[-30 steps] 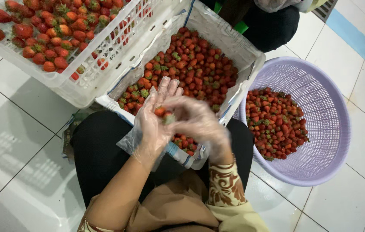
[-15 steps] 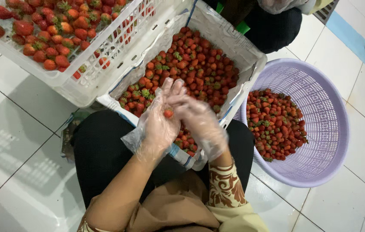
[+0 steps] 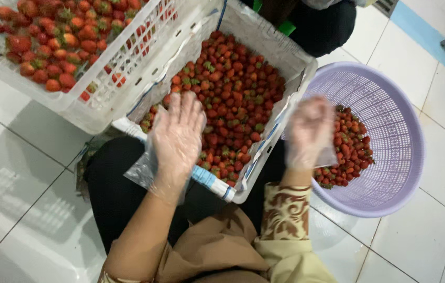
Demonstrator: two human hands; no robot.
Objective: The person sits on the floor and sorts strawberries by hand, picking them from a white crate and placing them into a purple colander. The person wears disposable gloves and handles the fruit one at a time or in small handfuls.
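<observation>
We see thin clear plastic gloves; our left hand [image 3: 176, 135] spreads flat over the lined strawberry crate [image 3: 264, 39], our blurred right hand [image 3: 310, 131] beside it, grip unclear.

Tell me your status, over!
Left hand open over strawberry box. Right hand blurred over purple basket, grip unclear. Nothing between hands and berries.

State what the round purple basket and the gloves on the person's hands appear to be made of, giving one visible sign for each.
Purple basket: likely moulded plastic, matt; even colour, regular slotted walls. Gloves on left hand and right hand: apparently thin clear plastic film; skin shows through, loose wrinkled cuffs.
</observation>
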